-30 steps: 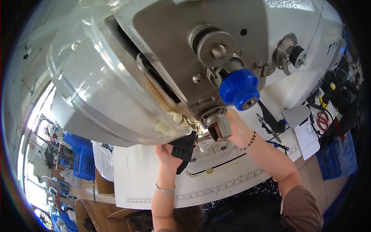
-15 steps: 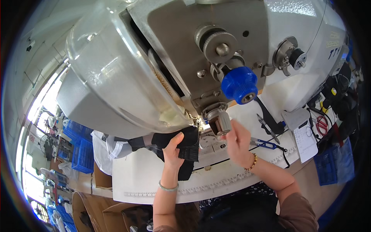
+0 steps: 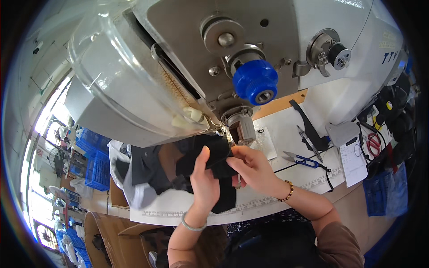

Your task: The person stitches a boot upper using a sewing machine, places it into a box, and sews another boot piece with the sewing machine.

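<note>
A piece of black fabric (image 3: 208,156) lies under the head of a large sewing machine (image 3: 178,80), close to the needle area. My left hand (image 3: 205,181) grips the fabric from the left, thumb on top and pointing up. At the fabric's right edge my right hand (image 3: 254,169) pinches it between thumb and fingers. More dark cloth (image 3: 154,163) spreads to the left, and a black strip hangs below the hands. The needle is hard to make out behind the metal parts.
Thread snips (image 3: 301,160) with blue handles and metal tweezers (image 3: 309,142) lie right of my right hand. Beyond them are a black fabric strip (image 3: 300,118) and a white paper (image 3: 353,161). A ruler tape (image 3: 259,202) runs along the table's front edge. Blue crates (image 3: 97,172) stand at the left.
My right hand has come down and left from beside the machine's presser area and now pinches the fabric edge. My left hand has shifted slightly right and down with the fabric. The view has shifted too.
</note>
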Motion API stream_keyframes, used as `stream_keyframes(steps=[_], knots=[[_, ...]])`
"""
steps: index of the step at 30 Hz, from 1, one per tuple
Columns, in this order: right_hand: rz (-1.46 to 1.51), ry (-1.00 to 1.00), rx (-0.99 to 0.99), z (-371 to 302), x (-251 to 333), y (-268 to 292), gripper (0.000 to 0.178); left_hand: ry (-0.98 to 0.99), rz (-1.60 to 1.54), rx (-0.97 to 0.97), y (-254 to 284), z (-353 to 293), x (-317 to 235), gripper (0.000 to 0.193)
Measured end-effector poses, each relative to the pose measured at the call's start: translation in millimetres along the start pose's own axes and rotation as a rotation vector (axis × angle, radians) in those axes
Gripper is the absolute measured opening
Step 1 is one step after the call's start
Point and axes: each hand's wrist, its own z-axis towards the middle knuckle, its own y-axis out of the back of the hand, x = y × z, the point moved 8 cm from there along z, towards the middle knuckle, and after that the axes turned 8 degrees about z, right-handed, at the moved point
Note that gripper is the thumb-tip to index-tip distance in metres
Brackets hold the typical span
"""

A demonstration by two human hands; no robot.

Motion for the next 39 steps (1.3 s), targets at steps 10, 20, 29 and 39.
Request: stream_keyframes(steps=[10, 20, 29, 39], knots=[[0.092, -0.019, -0.051, -1.0, -0.2, 15.7, 0.021, -0.104, 0.126, -0.01, -18.4, -8.8, 11.3, 0.045], [0.038, 0.021, -0.091, -0.5, 3.0, 16.3, 0.025, -0.408, 1.479, 0.166, -37.0, -72.3, -39.8, 0.02], [0.11, -0.045, 0.059, 1.0, -6.8, 13.2, 0.018, -0.932, 1.665, -0.021, -19.6, -30.2, -49.2, 0.059], [0.14, 0.096, 0.105, -3.2, 3.1, 8.1, 0.018, -1.211, 1.64, 0.114, -27.2, -35.3, -47.6, 0.043]])
